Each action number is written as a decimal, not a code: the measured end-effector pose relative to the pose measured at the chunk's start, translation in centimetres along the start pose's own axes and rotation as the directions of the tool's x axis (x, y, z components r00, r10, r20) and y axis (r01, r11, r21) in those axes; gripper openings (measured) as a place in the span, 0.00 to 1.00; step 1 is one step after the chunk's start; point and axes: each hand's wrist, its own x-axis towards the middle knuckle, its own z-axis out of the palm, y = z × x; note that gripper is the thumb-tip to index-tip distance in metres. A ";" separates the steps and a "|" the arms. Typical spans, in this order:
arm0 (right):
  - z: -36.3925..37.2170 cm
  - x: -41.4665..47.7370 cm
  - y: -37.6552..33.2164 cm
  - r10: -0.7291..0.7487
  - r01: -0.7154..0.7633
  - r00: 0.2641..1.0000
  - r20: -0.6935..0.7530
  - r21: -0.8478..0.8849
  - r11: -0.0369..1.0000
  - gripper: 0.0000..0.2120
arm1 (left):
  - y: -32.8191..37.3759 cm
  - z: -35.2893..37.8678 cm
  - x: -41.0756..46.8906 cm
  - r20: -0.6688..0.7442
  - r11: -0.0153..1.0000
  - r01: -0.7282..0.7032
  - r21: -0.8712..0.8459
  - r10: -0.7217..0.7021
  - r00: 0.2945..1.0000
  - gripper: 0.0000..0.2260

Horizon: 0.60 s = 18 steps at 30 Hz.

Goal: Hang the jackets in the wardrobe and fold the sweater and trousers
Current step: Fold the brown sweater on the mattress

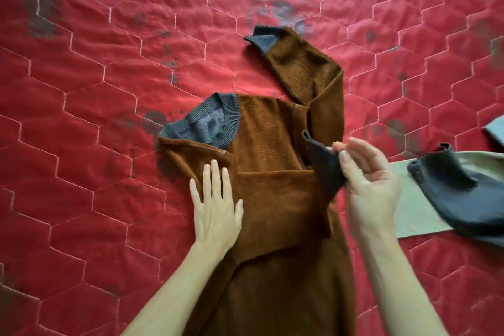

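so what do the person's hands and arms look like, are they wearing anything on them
The left hand and right hand are bare: no gloves, rings, watch or bracelet show. The left forearm and right forearm are uncovered down to the frame's edge, no sleeve in view. Nails look short and unpainted.

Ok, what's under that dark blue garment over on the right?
A pale green cloth lies under the dark blue garment, on the red quilt. How far it runs beneath is hidden.
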 end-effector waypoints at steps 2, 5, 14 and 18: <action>2.2 -1.7 1.1 0.063 -0.051 0.994 0.087 -0.130 0.990 0.09 | -0.8 -0.3 -0.4 -0.047 0.992 0.122 -0.035 -0.123 0.991 0.39; 3.6 -4.9 5.5 0.167 -0.129 0.975 0.144 -0.241 0.962 0.09 | -2.4 -0.6 -1.4 -0.007 0.938 0.318 -0.139 -0.322 0.947 0.44; 2.8 -8.8 8.4 0.241 -0.067 0.930 0.277 -0.516 0.854 0.07 | -3.0 -0.6 -2.5 -0.076 0.927 0.249 -0.281 -0.280 0.957 0.09; 2.3 -9.5 10.6 0.341 0.012 0.870 0.356 -0.707 0.707 0.20 | -2.2 -0.8 -2.3 0.068 0.962 0.253 -0.102 -0.247 0.967 0.18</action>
